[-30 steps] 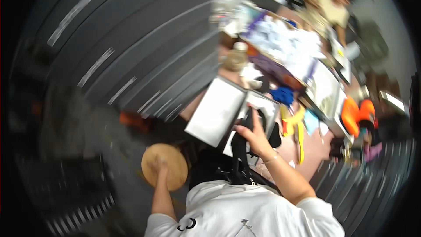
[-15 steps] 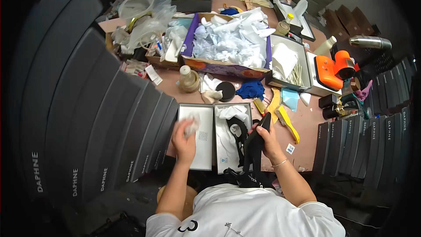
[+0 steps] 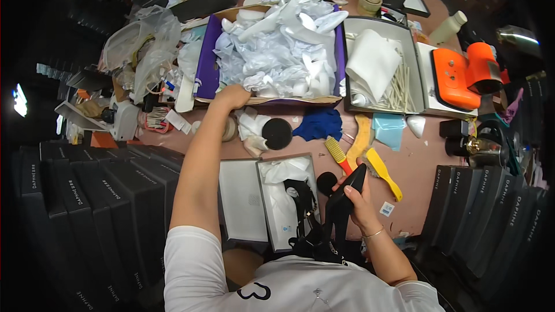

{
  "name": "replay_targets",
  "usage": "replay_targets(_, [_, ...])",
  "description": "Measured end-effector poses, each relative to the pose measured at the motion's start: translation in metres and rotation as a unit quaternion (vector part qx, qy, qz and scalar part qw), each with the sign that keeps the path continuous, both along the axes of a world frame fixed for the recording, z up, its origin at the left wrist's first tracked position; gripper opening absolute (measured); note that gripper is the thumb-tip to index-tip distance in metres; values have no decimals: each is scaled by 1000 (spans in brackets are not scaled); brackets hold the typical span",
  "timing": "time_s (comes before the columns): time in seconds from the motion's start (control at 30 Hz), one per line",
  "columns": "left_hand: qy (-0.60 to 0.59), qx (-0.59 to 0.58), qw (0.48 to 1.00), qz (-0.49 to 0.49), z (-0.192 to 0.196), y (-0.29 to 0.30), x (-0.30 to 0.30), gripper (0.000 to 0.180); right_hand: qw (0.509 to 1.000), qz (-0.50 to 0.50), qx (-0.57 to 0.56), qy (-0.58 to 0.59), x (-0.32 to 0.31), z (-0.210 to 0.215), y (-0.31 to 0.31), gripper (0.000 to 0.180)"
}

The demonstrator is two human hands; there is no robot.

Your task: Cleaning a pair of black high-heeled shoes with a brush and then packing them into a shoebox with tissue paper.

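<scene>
Left hand (image 3: 233, 97), between ten and eleven o'clock, lies at the near rim of a purple-sided box (image 3: 207, 69) of white wrapping (image 3: 272, 46); its fingertips are hidden, so their closure cannot be told. Black shoe (image 3: 340, 208), at four o'clock, is grasped by the right hand (image 3: 361, 205): probably light, stiff-soled, smooth enough to slip or scuff, best held mid-length.

The fingertips of the left hand (image 3: 233, 97) are hidden at the purple box (image 3: 207, 69). The left forearm (image 3: 199, 167) covers part of the bottle (image 3: 230, 130). Some fingers of the right hand (image 3: 361, 202) are behind the shoe (image 3: 355, 179). The label (image 3: 387, 208) is too small for reading. The lower edge cuts the shirt (image 3: 289, 289).
</scene>
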State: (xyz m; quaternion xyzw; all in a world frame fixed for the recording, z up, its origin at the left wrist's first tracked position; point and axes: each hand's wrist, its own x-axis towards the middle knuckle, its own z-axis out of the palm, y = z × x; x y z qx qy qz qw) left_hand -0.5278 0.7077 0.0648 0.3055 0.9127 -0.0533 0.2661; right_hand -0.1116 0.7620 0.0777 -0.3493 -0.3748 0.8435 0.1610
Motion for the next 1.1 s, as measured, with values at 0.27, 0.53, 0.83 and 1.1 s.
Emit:
replay_targets(0.27, [195, 141, 969, -54, 55, -29, 66, 35, 996, 61, 58, -1, -33, 7, 8, 85])
replay_targets(0.53, [-576, 484, 606, 259, 29, -102, 225, 59, 933, 235, 272, 9, -59, 10, -63, 80])
replay_targets(0.83, [-578, 519, 483, 405, 4, -216, 225, 38, 819, 276, 500, -41, -159, 16, -40, 22])
replay_targets(1.1, [-554, 511, 523, 397, 20, -238, 203, 51, 480, 423, 759, -119, -314, -102, -27, 36])
